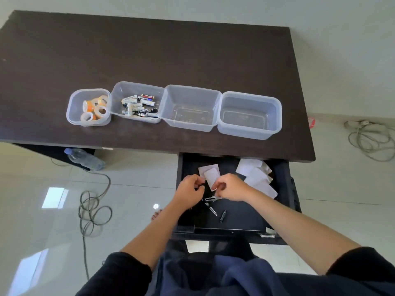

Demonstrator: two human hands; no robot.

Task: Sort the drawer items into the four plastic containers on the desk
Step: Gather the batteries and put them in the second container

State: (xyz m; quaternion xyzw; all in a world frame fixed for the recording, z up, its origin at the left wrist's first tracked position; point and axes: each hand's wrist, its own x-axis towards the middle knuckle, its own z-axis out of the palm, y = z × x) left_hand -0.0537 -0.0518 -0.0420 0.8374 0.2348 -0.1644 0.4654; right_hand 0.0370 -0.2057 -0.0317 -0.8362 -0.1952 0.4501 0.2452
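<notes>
Four clear plastic containers stand in a row on the dark desk point(149, 50). The leftmost container point(72, 116) holds tape rolls, the second container point(116, 90) holds batteries, and the third container point(190, 127) and fourth container point(275, 116) hold nothing. Below the desk's front edge, the black drawer point(284, 189) is pulled out. Over it, my right hand point(232, 186) pinches a white card point(211, 175). My left hand point(189, 190) is curled beside the card's left edge; what it grips is hidden. More white cards point(256, 177) lie at the drawer's right. Binder clips point(211, 198) and small black pens point(222, 216) lie below my hands.
A water bottle point(85, 158) lies under the desk at the left. Grey cables point(94, 206) coil on the tiled floor at the left, and another cable bundle point(372, 139) lies at the right. My dark-clothed lap fills the bottom of the view.
</notes>
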